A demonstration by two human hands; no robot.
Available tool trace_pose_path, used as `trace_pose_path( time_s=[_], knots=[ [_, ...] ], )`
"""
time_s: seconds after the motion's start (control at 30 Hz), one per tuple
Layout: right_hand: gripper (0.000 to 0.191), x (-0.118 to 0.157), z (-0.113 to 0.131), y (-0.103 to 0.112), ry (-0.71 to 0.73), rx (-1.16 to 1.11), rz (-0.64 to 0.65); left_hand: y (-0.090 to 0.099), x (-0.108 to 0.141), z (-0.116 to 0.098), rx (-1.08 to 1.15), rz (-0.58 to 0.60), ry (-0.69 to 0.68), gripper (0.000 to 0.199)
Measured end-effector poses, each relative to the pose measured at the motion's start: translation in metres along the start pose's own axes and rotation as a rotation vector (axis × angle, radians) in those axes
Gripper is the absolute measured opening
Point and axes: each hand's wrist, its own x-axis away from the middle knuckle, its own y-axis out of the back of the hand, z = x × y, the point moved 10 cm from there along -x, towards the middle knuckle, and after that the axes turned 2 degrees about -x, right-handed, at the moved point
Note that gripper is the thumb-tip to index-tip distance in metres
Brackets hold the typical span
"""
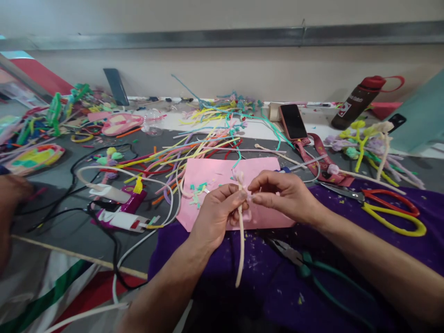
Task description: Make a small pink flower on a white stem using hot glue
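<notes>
A cream pipe cleaner (241, 249) hangs down from my left hand (218, 210), whose thumb and fingers pinch it near its looped, knotted top. From the right, my right hand (286, 194) reaches in with thumb and forefinger closed on a pale fuzzy bit of the pipe cleaner beside the left fingertips. The exact grip there is partly hidden. Beneath both hands lies a pink sheet (208, 172), with small green and yellow clippings (198, 194) on its left part.
Pliers (301, 263) with green handles and scissors (388, 203) lie on purple cloth (215, 286). Loose pipe cleaners (201, 150), a phone (293, 122), a bottle (357, 101) and chargers (121, 217) with cables surround the sheet. Another person's hand (17, 194) is at the far left.
</notes>
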Motion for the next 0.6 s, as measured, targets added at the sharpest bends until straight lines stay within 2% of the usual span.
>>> trace_pose_path(
  time_s=[0.13, 0.33, 0.5, 0.6],
  knots=[
    [0.005, 0.003, 0.018, -0.001, 0.153, 0.148, -0.057, -0.001, 0.001, -0.001, -0.005, -0.001, -0.013, 0.016],
    [0.004, 0.003, 0.013, 0.005, 0.115, 0.068, -0.119, -0.005, -0.001, 0.004, 0.031, 0.039, 0.048, 0.017],
    [0.002, 0.003, 0.024, 0.007, 0.193, 0.135, -0.066, -0.006, 0.000, 0.012, 0.048, 0.080, 0.129, 0.019],
    [0.003, 0.000, 0.019, 0.021, 0.116, 0.037, -0.062, -0.008, 0.002, 0.015, 0.028, 0.127, 0.151, 0.020]
  ],
)
